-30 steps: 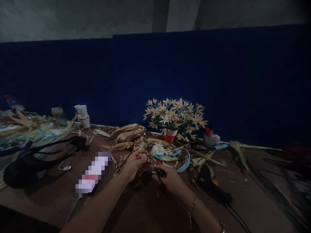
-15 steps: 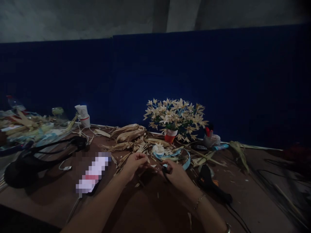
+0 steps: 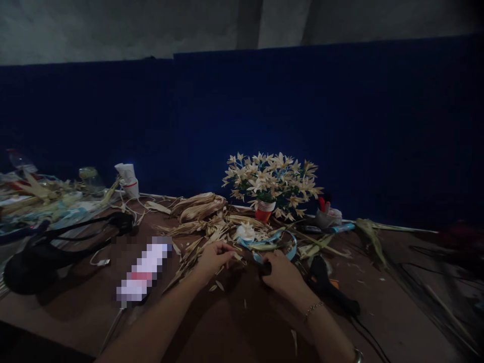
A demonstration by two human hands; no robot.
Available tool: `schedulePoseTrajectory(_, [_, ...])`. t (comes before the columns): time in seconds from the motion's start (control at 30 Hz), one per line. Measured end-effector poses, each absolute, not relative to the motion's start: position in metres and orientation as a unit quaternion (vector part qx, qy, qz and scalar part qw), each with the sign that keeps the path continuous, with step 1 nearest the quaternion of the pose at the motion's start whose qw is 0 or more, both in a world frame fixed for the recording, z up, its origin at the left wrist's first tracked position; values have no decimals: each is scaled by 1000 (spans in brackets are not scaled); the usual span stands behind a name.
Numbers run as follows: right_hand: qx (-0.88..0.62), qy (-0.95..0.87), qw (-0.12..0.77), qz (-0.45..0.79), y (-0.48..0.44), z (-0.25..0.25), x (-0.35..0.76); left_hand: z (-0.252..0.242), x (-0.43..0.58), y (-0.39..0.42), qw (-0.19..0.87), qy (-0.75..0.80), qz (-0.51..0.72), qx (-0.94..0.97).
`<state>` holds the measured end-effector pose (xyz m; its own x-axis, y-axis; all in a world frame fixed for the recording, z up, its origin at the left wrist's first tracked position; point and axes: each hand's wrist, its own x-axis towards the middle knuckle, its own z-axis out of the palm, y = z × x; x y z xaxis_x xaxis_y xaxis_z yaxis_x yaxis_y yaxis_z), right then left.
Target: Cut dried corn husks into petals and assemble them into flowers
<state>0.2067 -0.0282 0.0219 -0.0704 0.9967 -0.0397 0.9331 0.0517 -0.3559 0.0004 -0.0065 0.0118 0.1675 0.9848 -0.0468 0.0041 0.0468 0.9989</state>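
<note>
My left hand (image 3: 215, 258) pinches a small pale piece of corn husk (image 3: 237, 256) between thumb and fingers. My right hand (image 3: 282, 275) is closed around black-handled scissors (image 3: 265, 268); their blades are too dark to make out. The two hands are apart, low over the brown table. Just beyond them lie a white roll (image 3: 245, 232), a light-blue ribbon (image 3: 292, 247) and scattered husk strips. Behind stands a bunch of husk flowers (image 3: 270, 174) in a red and white paper cup (image 3: 263, 210).
Dried corn husks (image 3: 202, 206) are heaped behind my left hand. A phone (image 3: 145, 269) on a cable lies left, beside a black strapped object (image 3: 26, 272). Right of my right hand is a black glue gun (image 3: 333, 290) with its cord. A blue partition (image 3: 189, 126) stands behind the table.
My right hand has moved right, away from my left hand, with the scissors turned. The small husk piece now shows at my left fingertips. Another small husk sliver lies on the table below.
</note>
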Motion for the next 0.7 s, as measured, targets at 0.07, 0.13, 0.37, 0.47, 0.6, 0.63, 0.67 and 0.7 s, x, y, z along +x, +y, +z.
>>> schedulePoseTrajectory(0.07, [-659,-716,137,187,-26,20,211,14,0,-9,562,471,437,521])
schedulePoseTrajectory(0.13, [-633,-720,167,229,-24,20,214,16,0,-11,568,469,436,517])
schedulePoseTrajectory(0.37, [-527,-715,353,293,-28,27,187,14,6,-14,541,443,465,542])
schedulePoseTrajectory(0.47, [-473,-732,394,291,-32,26,173,10,8,-14,531,418,464,574])
schedulePoseTrajectory(0.6, [-467,-781,371,183,-34,22,169,13,8,-18,415,438,418,679])
schedulePoseTrajectory(0.63, [-468,-795,355,150,-35,21,169,15,8,-19,364,442,403,714])
schedulePoseTrajectory(0.67, [-469,-808,337,120,-35,21,170,17,7,-21,312,445,386,745])
schedulePoseTrajectory(0.7, [-472,-817,319,94,-36,22,170,19,6,-22,264,449,367,771])
